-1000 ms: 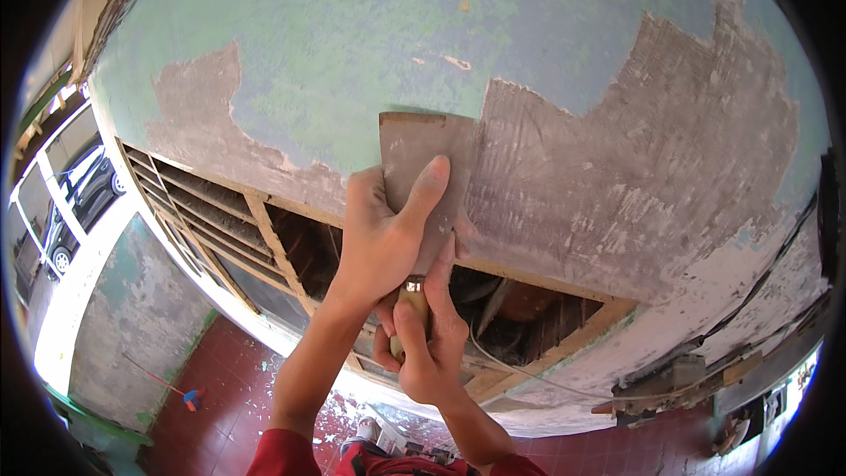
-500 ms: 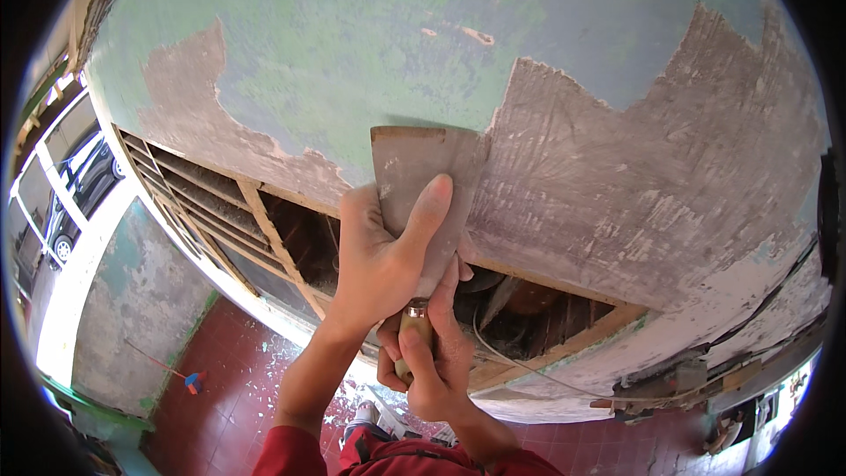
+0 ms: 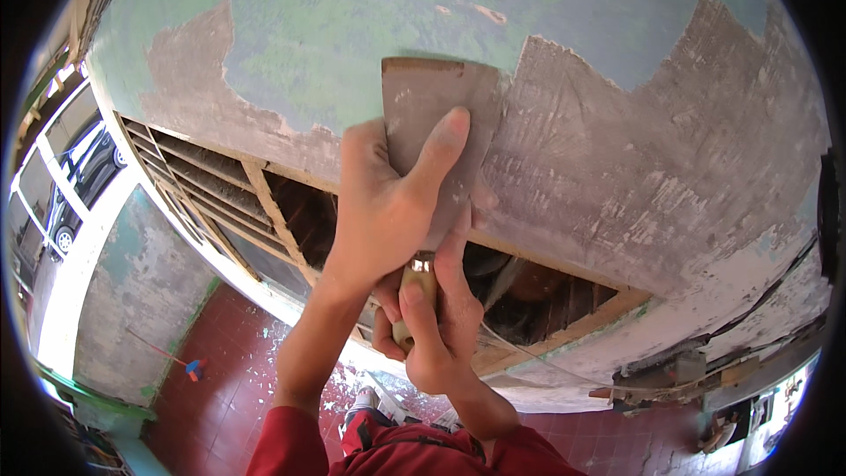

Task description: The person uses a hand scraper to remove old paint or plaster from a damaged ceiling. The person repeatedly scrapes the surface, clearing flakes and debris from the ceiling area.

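Both my hands grip one wide paint scraper (image 3: 429, 88), its broad metal blade pointing up the wall. My left hand (image 3: 388, 203) is closed round the blade, thumb lying flat on its face. Lower down, my right hand (image 3: 445, 326) wraps the pale handle (image 3: 421, 282), with a shiny collar showing above the fingers. The blade's top edge is against or very near the green-blue paint (image 3: 308, 44); contact cannot be made out. To the right of the blade is bare grey plaster (image 3: 608, 159) with a ragged paint border.
Wooden vent slats (image 3: 203, 185) and a dark framed opening (image 3: 538, 295) run below the wall's painted part. A thin cable (image 3: 546, 361) hangs across its right end. Paint flakes litter the red tiled floor (image 3: 229, 361), where a broom (image 3: 194, 369) lies. A car (image 3: 84, 172) stands outside at left.
The scraper and both hands have moved up the wall and slightly right, still gripping it the same way. The view has shifted slightly.
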Motion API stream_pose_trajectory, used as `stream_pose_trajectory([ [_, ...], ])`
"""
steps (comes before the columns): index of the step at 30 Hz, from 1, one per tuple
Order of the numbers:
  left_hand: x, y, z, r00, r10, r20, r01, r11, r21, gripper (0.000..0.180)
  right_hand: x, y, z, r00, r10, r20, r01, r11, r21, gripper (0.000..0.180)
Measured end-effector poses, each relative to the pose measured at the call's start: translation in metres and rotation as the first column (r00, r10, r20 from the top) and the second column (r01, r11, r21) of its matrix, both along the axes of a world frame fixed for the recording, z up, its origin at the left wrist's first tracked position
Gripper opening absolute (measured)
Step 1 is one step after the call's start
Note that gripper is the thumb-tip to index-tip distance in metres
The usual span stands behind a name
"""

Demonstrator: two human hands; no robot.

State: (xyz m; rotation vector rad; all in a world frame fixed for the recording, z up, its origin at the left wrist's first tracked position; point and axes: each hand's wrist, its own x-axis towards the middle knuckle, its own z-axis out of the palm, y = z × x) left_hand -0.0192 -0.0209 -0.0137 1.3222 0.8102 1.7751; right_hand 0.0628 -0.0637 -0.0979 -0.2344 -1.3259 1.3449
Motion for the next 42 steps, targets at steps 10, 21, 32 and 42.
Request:
stream_pose_trajectory([
  [10,-0.001,0.003,-0.003,0.999,0.026,-0.027,-0.025,0.999,0.025,0.033,0.006,0.003,0.001,0.999,-0.007,0.047,0.003,0.997,0.074,0.066],
  [21,-0.001,0.003,0.006,0.999,0.016,-0.048,-0.012,0.998,0.067,0.034,0.004,-0.001,0.008,1.0,0.028,0.002,-0.028,0.999,0.039,0.064],
  [32,0.0,0.003,0.01,0.997,0.042,-0.061,-0.038,0.997,0.067,0.034,0.001,0.003,0.015,0.999,-0.031,0.011,0.03,0.995,0.096,0.059],
  [42,0.0,0.002,0.004,0.996,0.025,-0.08,-0.019,0.997,0.077,0.034,0.004,-0.001,0.006,1.0,-0.02,0.012,0.019,0.996,0.086,0.061],
])
